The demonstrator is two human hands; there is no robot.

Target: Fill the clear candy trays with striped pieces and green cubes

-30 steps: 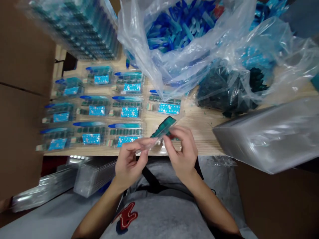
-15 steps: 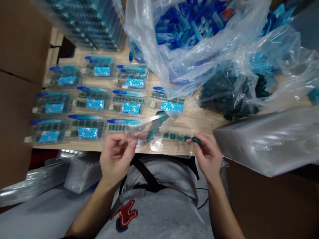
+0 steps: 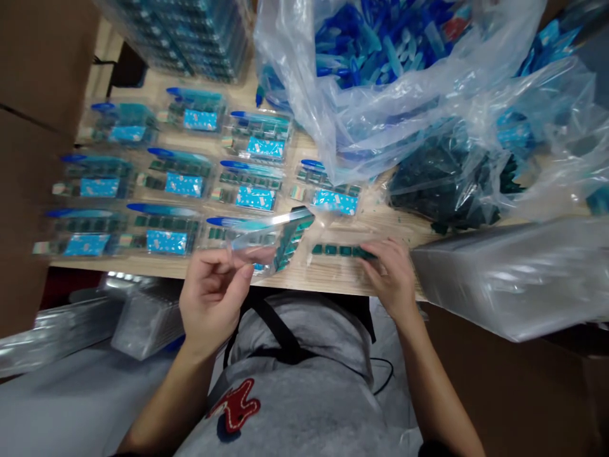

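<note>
My left hand (image 3: 214, 285) pinches a clear plastic clamshell case (image 3: 273, 235), lifted and tilted over the near edge of the wooden table (image 3: 380, 219). Small dark green pieces show inside it. My right hand (image 3: 390, 270) lies fingers-down on a short row of green pieces (image 3: 337, 250) in a clear tray on the table. Whether those fingers grip any piece is hidden.
Several filled cases with blue pens and blue labels (image 3: 181, 184) lie in rows at left. Clear bags hold blue pens (image 3: 375, 44) and dark green pieces (image 3: 447, 184). A plastic-wrapped stack of cases (image 3: 514, 273) sits at right. Cardboard boxes (image 3: 38, 57) flank the table.
My right hand left the case, moved right and came down onto the green row on the table. My left hand kept the case and raised it slightly.
</note>
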